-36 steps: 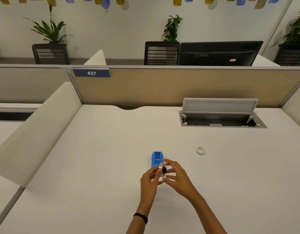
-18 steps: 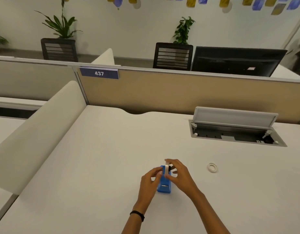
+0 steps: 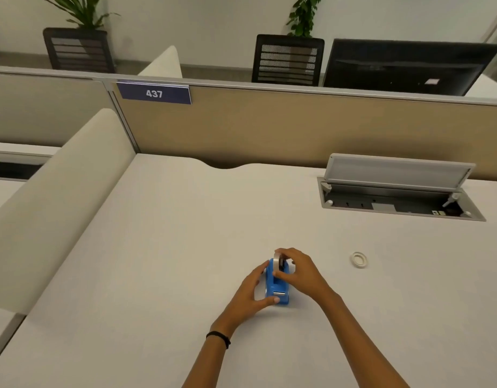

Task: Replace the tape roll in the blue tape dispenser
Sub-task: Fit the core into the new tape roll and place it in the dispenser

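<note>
The blue tape dispenser (image 3: pixel 278 289) stands on the white desk (image 3: pixel 163 247), its cutter end toward me. A clear tape roll (image 3: pixel 277 262) on a dark core sits upright in its top slot. My right hand (image 3: pixel 300 271) pinches the roll from above and the right, fingers over its rim. My left hand (image 3: pixel 251 292) cups the dispenser's left side, with the thumb against its front corner. A second, small white ring of tape (image 3: pixel 359 259) lies flat on the desk to the right, apart from both hands.
An open cable hatch (image 3: pixel 395 197) with a raised grey lid is set into the desk at the back right. A beige partition (image 3: pixel 269 127) with a "437" label runs along the back. A padded divider (image 3: pixel 60 191) bounds the left side.
The roll has gone from held above the desk down into the dispenser. My left hand has shifted to the dispenser's side. The camera has tilted down.
</note>
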`<state>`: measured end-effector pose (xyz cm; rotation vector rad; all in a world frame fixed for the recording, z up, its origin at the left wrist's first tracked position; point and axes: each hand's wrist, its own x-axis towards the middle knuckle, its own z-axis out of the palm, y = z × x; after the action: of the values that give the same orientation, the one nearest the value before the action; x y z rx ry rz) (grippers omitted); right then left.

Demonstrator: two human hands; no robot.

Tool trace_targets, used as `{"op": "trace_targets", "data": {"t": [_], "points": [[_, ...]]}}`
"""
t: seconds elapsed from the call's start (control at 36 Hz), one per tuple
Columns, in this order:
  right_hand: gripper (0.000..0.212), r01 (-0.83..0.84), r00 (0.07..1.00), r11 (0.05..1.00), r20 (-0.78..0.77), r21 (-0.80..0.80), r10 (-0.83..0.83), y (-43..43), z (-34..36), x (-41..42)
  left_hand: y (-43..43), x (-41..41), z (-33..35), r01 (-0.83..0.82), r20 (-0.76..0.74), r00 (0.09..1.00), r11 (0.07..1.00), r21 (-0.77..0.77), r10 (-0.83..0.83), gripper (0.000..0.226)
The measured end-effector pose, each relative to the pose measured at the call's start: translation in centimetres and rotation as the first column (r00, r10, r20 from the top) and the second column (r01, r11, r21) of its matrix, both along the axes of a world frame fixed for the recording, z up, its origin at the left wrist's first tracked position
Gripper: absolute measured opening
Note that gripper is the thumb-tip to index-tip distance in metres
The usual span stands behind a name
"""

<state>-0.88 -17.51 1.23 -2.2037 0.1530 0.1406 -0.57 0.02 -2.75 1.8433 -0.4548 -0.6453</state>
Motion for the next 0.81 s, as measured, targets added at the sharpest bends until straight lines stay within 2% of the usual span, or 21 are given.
{"op": "trace_targets", "data": {"t": [0.25, 0.56, 0.81], "points": [[0.048, -0.026, 1.0, 0.999, -0.013, 0.022, 0.026, -0.5, 0.1, -0.2, -0.9, 0.9, -0.7, 0.009, 0.092, 0.996, 0.999, 0.031, -0.012, 0.089], [0.039, -0.074, 0.997, 0.997, -0.013, 0.037, 0.074, -1.1, -0.2, 0.5, -1.0, 1.6, -1.1, 0.002, 0.163, 0.986, 0.997, 0.071, -0.013, 0.087], [0.035, -0.166, 0.986, 0.986, -0.034, -0.004, 0.166, -1.6, 0.0, 1.1, -1.0, 1.6, -0.8, -0.013, 0.148, 0.989, 0.997, 0.08, 0.001, 0.084]]}}
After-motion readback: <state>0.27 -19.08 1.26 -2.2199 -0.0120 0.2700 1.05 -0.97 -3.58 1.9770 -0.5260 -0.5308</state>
